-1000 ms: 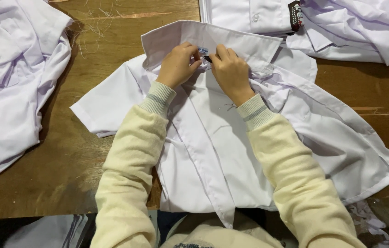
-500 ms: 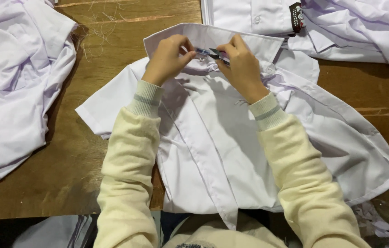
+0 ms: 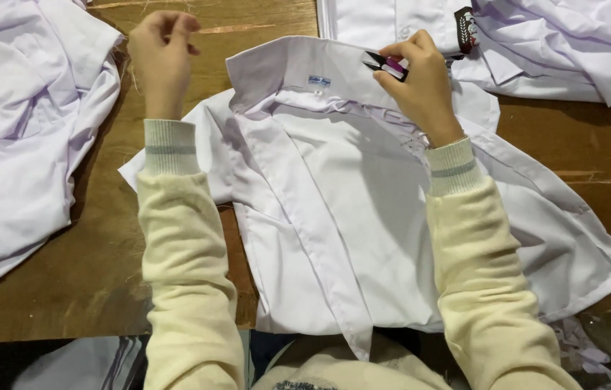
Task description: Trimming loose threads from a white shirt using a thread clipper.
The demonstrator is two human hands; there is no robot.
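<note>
A white short-sleeved shirt point(image 3: 349, 217) lies front-up on the wooden table point(image 3: 67, 267), collar point(image 3: 298, 61) raised at the far end with a small label inside it. My right hand point(image 3: 417, 83) rests on the collar's right side, gripping small thread snips point(image 3: 385, 65) with dark blades pointing left. My left hand point(image 3: 161, 54) is lifted off the shirt, over bare wood left of the collar, fingers pinched together; what they pinch is too small to see.
A heap of white shirts point(image 3: 16, 123) lies at the left. More white shirts point(image 3: 536, 43) are piled at the far right, one with a dark badge point(image 3: 466, 29). Fabric scraps point(image 3: 580, 347) sit at the near right edge.
Both hands were together at the collar label. My left hand has pulled away to the left over the wood, and the right hand has shifted right along the collar with the snips.
</note>
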